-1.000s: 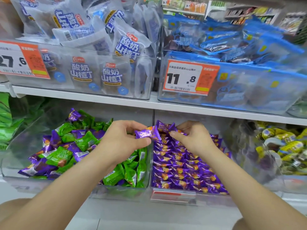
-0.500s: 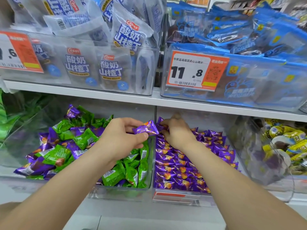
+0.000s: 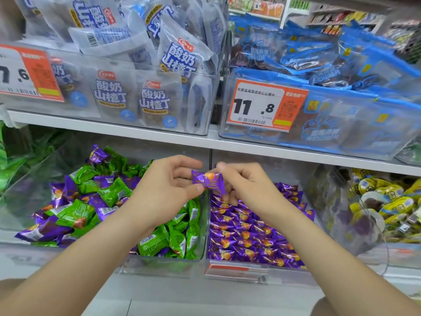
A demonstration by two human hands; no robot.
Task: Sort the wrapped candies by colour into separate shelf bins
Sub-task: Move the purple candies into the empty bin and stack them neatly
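A purple candy point(image 3: 208, 181) between two hands.
The left hand point(image 3: 164, 190) and right hand point(image 3: 247, 190) pinched its ends; it lay crosswise, purple bin point(image 3: 284, 273) below the right.

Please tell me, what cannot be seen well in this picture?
Head view:
Left price tag: number cut off by the left edge.
Mixed candies: some hidden under the left hand.
Middle price tag: small print too small.
Yellow candies: blurred behind clear plastic, cut by the right edge.
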